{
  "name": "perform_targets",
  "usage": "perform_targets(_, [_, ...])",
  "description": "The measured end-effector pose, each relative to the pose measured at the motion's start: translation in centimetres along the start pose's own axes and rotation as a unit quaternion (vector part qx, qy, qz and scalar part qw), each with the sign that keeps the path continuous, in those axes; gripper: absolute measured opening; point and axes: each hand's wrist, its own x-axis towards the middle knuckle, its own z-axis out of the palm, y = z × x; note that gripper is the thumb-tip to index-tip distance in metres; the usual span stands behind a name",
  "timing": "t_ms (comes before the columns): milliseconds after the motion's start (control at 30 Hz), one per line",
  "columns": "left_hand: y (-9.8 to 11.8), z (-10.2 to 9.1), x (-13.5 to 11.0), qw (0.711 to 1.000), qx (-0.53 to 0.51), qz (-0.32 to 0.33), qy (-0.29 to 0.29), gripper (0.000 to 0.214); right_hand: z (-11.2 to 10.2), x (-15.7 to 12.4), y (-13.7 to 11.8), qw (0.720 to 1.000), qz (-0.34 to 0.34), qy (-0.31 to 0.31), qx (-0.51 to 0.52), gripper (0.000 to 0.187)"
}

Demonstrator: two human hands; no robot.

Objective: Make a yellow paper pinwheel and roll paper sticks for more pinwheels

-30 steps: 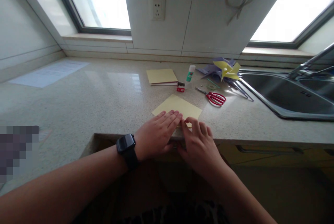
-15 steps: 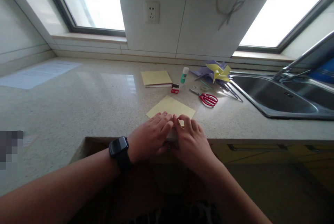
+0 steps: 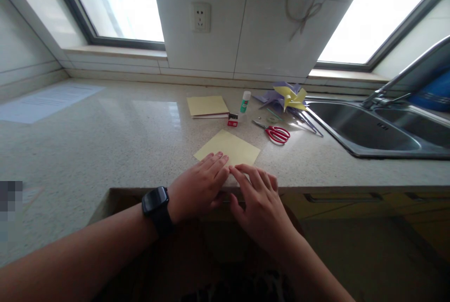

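A pale yellow sheet of paper (image 3: pixel 230 145) lies on the counter near its front edge, one corner pointing away from me. My left hand (image 3: pixel 198 182) presses flat on the sheet's near left part, fingers stretched out and thumb hanging by the counter edge. At the near side of the paper, my right hand (image 3: pixel 258 194) has its index fingertip close to the left hand's fingers. Its fingers are bent a little and its thumb stands apart, with nothing held between. The near corner of the paper is hidden under the hands.
Behind the sheet are a stack of yellow paper (image 3: pixel 207 106), a small red-and-black box (image 3: pixel 232 120) and a glue stick (image 3: pixel 245 102). Red-handled scissors (image 3: pixel 277 134) lie to the right, near yellow and purple pinwheels (image 3: pixel 293 98). A sink (image 3: pixel 365 152) is further right; printed paper (image 3: pixel 52 100) lies left.
My right hand has loosened from its bent, pinching pose near the paper's close edge and drawn slightly back, its thumb now apart. My left hand stays on the sheet. The view has shifted slightly.
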Motion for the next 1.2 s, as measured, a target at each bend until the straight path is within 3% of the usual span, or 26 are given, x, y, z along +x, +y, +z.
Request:
perform_targets(200, [0.0, 0.0, 0.0, 1.0, 0.008, 0.005, 0.002, 0.054, 0.6, -0.4, -0.1, 0.999, -0.027, 0.014, 0.029, 0.053])
perform_targets(1200, [0.0, 0.2, -0.1, 1.0, 0.01, 0.001, -0.001, 0.064, 1.1, 0.5, 0.5, 1.0, -0.01, -0.003, 0.021, 0.057])
